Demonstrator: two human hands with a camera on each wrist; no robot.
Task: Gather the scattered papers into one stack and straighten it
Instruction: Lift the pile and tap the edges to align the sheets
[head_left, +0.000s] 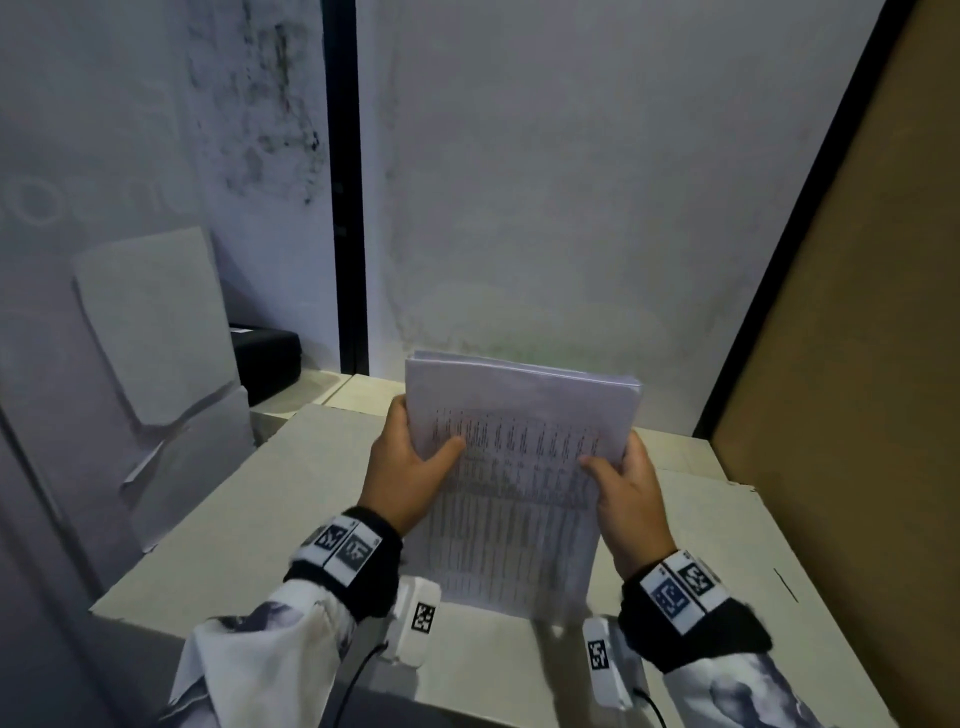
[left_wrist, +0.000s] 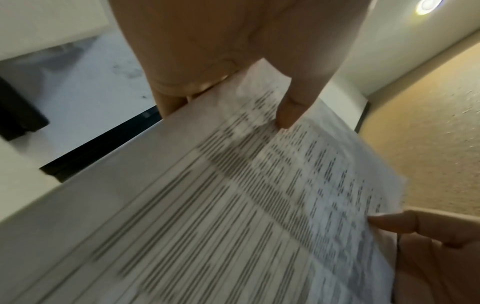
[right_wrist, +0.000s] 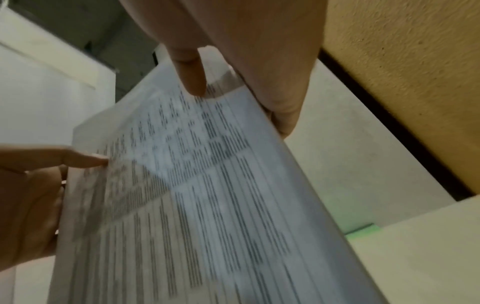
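Note:
A stack of white printed papers (head_left: 519, 478) stands upright on its lower edge on a cardboard-covered table (head_left: 234, 519), its printed face toward me. My left hand (head_left: 410, 467) grips the stack's left edge, thumb on the front sheet and fingers behind. My right hand (head_left: 623, 493) grips the right edge the same way. In the left wrist view the left thumb (left_wrist: 293, 107) presses on the printed page (left_wrist: 233, 205), with the right thumb at the far edge. The right wrist view shows the right thumb (right_wrist: 192, 76) on the page (right_wrist: 194, 185) and the left thumb opposite.
A pale wall (head_left: 571, 182) rises close behind the table, with a dark vertical strip (head_left: 345, 182) in it. A tan panel (head_left: 857, 364) stands at the right. A black box (head_left: 267, 358) sits at the back left beside a grey covered shape (head_left: 150, 353).

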